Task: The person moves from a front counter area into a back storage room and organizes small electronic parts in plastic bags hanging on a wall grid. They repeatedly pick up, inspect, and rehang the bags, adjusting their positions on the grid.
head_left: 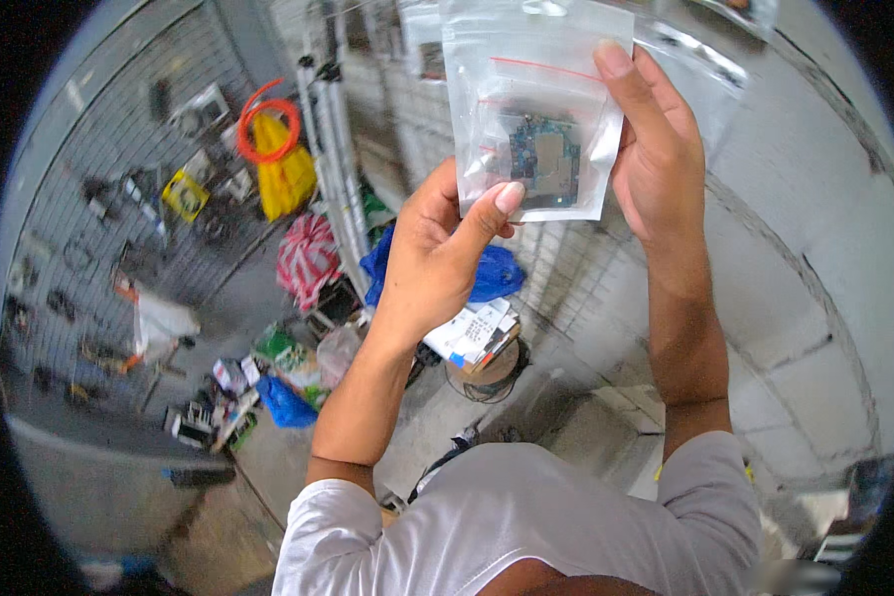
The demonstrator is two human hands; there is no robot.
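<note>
Both my hands hold up a clear zip bag (475, 70) at the top of the view, a red line running across it. Through the plastic shows a blue-green circuit board (549, 164), which seems to sit in a smaller bag with red lines. My left hand (435, 243) pinches the bag's lower left corner, thumb in front. At the upper right edge my right hand (664, 139) grips it between thumb and fingers. The fingers behind the bag are partly hidden.
A wire mesh rack (79, 179) stands at left with tools hung on it. An orange hose coil (268, 131) hangs by a yellow bag (283, 174). Papers (475, 333) lie on a round spool (492, 375). Assorted clutter covers the floor. A pale block wall (800, 288) rises at right.
</note>
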